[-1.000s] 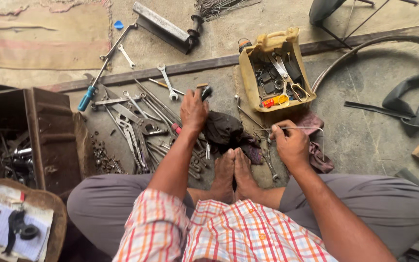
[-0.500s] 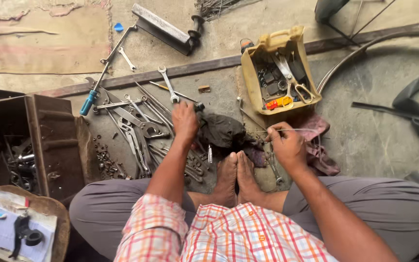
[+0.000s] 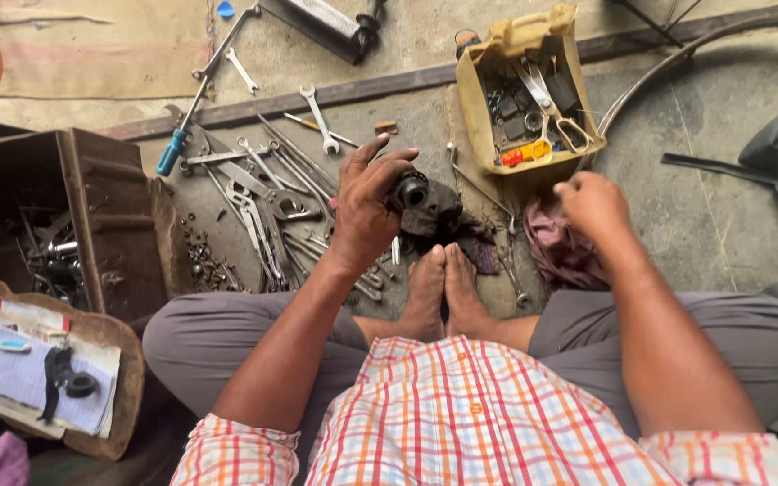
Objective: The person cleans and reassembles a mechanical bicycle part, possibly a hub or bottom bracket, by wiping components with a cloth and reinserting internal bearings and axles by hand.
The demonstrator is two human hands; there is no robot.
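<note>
Concrete workshop floor, tools strewn about.
Left hand [image 3: 366,202] fingers clamped on a greasy cylindrical part [image 3: 410,191]; right hand [image 3: 592,205] at 3 o'clock, fingers curled together, holding nothing visible; spanners [image 3: 258,202] lie untouched.

Landmark: yellow tool box [image 3: 474,108] on the concrete floor. Left of it, spanners and wrenches [image 3: 258,193] lie in a dense heap, no bare floor between them. Further left the rusty metal box [image 3: 92,216] walls off that side. Directly below the yellow box, a dark greasy rag [image 3: 447,216] and pink cloth [image 3: 556,247] cover the floor, bare feet [image 3: 443,292] just beyond. Right of the box: open concrete, passable, up to the black rubber strip [image 3: 722,169]. Above it, a metal bar [image 3: 353,90] crosses.
</note>
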